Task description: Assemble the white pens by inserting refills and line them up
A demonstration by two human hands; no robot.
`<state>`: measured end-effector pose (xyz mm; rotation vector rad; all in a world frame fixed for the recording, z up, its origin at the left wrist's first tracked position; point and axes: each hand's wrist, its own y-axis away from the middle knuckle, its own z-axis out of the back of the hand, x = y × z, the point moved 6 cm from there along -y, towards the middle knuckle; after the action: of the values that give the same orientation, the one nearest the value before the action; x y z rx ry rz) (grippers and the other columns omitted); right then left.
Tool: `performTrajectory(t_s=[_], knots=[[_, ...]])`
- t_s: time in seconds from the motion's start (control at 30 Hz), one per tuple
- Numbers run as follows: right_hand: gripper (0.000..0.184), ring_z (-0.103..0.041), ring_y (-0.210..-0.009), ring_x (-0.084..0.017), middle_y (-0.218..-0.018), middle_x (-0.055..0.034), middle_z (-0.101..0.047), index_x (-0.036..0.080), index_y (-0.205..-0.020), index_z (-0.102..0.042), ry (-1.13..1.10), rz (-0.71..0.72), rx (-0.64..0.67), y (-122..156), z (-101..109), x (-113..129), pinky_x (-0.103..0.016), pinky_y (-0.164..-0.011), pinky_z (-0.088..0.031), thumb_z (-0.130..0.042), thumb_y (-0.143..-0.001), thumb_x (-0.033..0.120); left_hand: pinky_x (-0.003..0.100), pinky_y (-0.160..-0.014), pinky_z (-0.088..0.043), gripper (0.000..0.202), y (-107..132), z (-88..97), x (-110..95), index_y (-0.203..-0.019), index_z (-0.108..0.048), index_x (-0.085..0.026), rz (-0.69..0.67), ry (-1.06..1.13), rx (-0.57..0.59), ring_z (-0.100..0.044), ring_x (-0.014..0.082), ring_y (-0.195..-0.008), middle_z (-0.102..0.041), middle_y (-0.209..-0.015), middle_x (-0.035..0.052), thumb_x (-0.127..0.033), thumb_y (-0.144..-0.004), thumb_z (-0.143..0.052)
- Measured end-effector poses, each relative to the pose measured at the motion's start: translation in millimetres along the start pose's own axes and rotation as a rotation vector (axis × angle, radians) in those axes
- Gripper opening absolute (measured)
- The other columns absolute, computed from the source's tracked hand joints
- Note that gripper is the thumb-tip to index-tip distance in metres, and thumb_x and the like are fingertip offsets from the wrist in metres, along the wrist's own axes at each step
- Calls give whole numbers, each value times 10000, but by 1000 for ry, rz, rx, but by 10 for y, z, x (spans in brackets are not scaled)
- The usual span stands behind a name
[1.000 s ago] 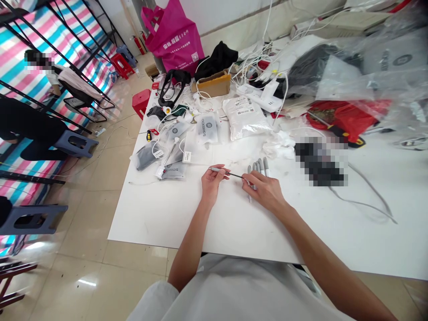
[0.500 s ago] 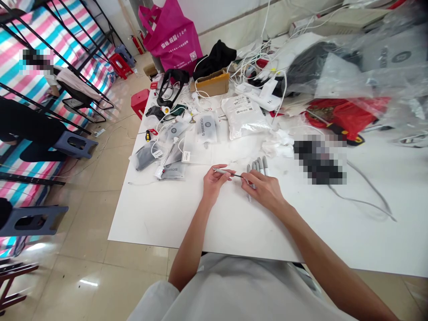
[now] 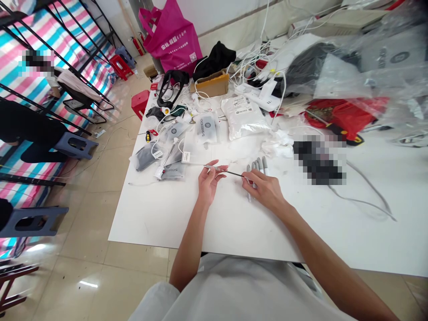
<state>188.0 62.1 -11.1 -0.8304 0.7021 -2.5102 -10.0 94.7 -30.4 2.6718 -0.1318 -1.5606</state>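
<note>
Room first: you work at a long white table. Bunk beds with pink, white and blue striped covers run along the upper left of the frame, and a person in dark clothes sits by a blue stool at the left edge. A pink tote bag stands past the table's far end, top centre. Clear plastic sheeting heaps across the upper right, above a red cloth.

Far half of the table: a cardboard box, a white power strip, a white bag and small grey-labelled packets. A pixelated patch right of centre hides what lies there.

Your hands sit at mid-table, apart, with a pen-like rod bridging them, level and just below the frame's centre. Your left hand closes thumb and fingers lightly on its silver end. Your right hand has its fingertips at the thin dark end; you cannot tell whether they clamp it. Grey finger-shaped pieces lie just beside that hand.

The rod looks light and stiff, and its smooth metal may slip. Best hold: the thicker silver part, since the thin dark end looks easier to bend.
</note>
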Motion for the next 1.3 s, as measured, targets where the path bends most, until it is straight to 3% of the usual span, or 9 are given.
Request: performTrajectory(t_s=[0.2,0.37,0.43,0.5,0.6,0.8,1.07,1.2,1.3], knots=[[171,-601,-650,-127,-849,-15,-686,231,-1067,-678,-216,-139,84,0,-50,36,-266,-581,-402,-530,-1080,318,372,-936,-557,537,33,-97,-157,-1399,-672,-191,-54,-144,97,-766,252,-1072,-826,-1068,121,-512,-976,-755],[213,-450,-580,-138,-742,22,-567,251,-1100,-603,-528,-339,245,39,-147,114,-292,-578,-383,-482,-1099,427,394,-1053,-503,561,139,-415,-527,-1522,-581,-237,-52,-473,285,-733,236,-1138,-828,-1160,114,-484,-1031,-692],[247,-408,-579,-137,-751,24,-544,254,-1099,-574,-639,-372,274,66,-177,165,-301,-574,-358,-454,-1107,470,415,-1082,-481,479,177,-554,-642,-1459,-593,-251,-21,-547,352,-730,233,-1142,-825,-1185,111,-467,-1042,-683],[277,-416,-608,-142,-781,15,-542,256,-1095,-561,-738,-408,258,95,-191,193,-307,-586,-358,-434,-1111,501,424,-1066,-489,324,187,-657,-735,-1253,-635,-233,-25,-532,368,-744,237,-1115,-831,-1151,113,-459,-1030,-703],[313,-428,-633,-149,-779,12,-524,258,-1098,-566,-834,-466,210,134,-198,188,-311,-588,-358,-427,-1112,538,407,-1019,-520,279,163,-743,-807,-1065,-655,-204,-75,-471,336,-761,244,-1086,-830,-1124,120,-448,-987,-766],[338,-450,-645,-153,-783,7,-527,253,-1089,-587,-821,-462,171,125,-151,161,-307,-576,-363,-449,-1100,562,406,-990,-546,341,129,-779,-786,-1137,-790,-187,-102,-382,229,-760,281,-1099,-822,-1102,123,-443,-918,-844],[353,-428,-604,-141,-734,22,-508,244,-1078,-597,-758,-440,155,93,-103,153,-297,-562,-358,-430,-1104,554,399,-942,-582,385,118,-762,-790,-1168,-803,-198,-179,-301,151,-762,303,-1126,-817,-1092,125,-481,-909,-844],[338,-389,-576,-134,-704,34,-487,243,-1083,-614,-738,-429,162,95,-99,148,-296,-552,-341,-453,-1100,539,356,-912,-600,347,106,-663,-800,-1136,-792,-210,-219,-195,63,-757,270,-1126,-809,-1121,106,-465,-908,-848],[332,-374,-574,-133,-690,37,-469,239,-1080,-617,-730,-425,161,97,-97,136,-294,-548,-326,-457,-1101,530,318,-895,-597,358,100,-504,-788,-1127,-792,-211,-244,-122,-48,-763,206,-1010,-794,-1185,98,-438,-869,-890]])
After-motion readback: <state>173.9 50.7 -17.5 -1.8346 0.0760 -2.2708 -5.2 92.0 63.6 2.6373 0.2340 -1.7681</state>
